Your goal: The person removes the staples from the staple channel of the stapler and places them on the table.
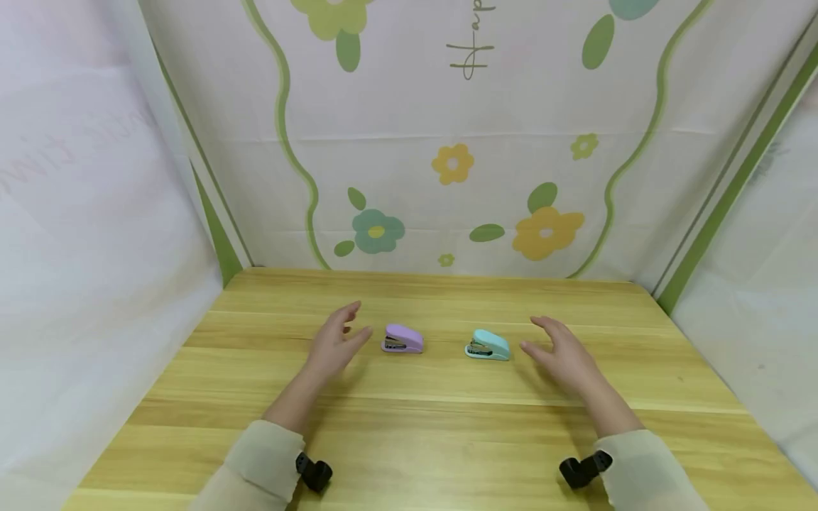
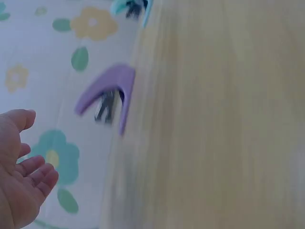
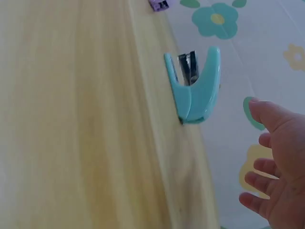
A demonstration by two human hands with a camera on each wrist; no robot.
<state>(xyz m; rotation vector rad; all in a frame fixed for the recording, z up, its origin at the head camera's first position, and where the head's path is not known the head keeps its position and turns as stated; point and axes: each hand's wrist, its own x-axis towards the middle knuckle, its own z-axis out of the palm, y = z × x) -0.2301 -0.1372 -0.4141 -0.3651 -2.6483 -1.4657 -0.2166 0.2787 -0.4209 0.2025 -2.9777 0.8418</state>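
A purple stapler (image 1: 404, 338) sits on the wooden table, its open mouth facing left. To its right, a mint-green stapler (image 1: 488, 345) lies the same way round. My left hand (image 1: 335, 345) hovers just left of the purple stapler, thumb and fingers spread apart and holding nothing. On the other side my right hand (image 1: 565, 355) is held right of the mint-green stapler, also with a gap between thumb and fingers. The left wrist view shows the purple stapler (image 2: 110, 93) beyond the fingers; the right wrist view shows the mint-green stapler (image 3: 196, 90) near the thumb.
The wooden table (image 1: 434, 440) runs back to a white curtain (image 1: 396, 92) printed with flowers and green lines. More white cloth (image 1: 96, 213) hangs at the left and right sides. A small black camera (image 1: 313, 472) is strapped at each sleeve cuff.
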